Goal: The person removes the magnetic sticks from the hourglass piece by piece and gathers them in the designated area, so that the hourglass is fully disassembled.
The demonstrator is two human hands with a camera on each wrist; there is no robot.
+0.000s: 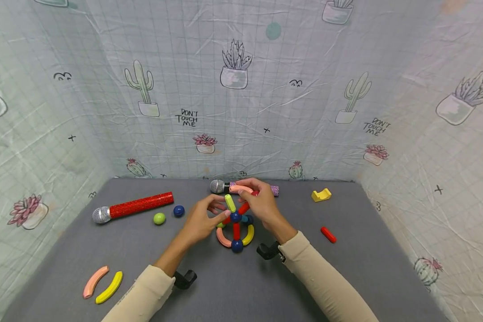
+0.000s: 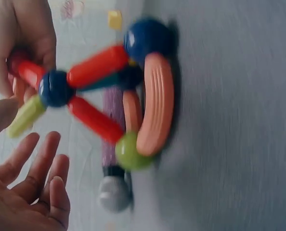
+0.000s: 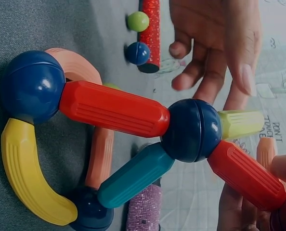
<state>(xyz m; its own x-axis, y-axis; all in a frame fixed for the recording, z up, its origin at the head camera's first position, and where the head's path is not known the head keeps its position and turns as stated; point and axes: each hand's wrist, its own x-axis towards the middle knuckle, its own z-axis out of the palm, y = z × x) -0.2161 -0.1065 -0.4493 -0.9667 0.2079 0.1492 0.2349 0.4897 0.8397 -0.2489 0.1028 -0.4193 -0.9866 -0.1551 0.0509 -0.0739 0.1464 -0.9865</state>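
Note:
A magnetic ball-and-stick structure stands in the middle of the table. Its ring has a peach curved stick [image 2: 157,103], a yellow curved stick [image 3: 30,178] and a green ball [image 2: 133,150]. Straight red sticks [image 3: 115,109] and a teal stick [image 3: 136,174] rise to a dark blue ball [image 3: 191,130]. From that ball a light green stick [image 1: 230,203] and another red stick [image 3: 247,174] point upward. My right hand [image 1: 262,203] pinches the red ball [image 3: 285,214] at that stick's end, beside another peach curved stick [image 1: 241,189]. Fingers spread, my left hand [image 1: 201,220] is beside the light green stick.
Behind the structure lies a purple glitter microphone [image 1: 274,191]. To the left are a red glitter microphone [image 1: 141,205], a green ball [image 1: 159,218], a blue ball [image 1: 179,211] and loose curved sticks [image 1: 109,287]. A yellow piece [image 1: 321,195] and a red stick [image 1: 328,235] lie right.

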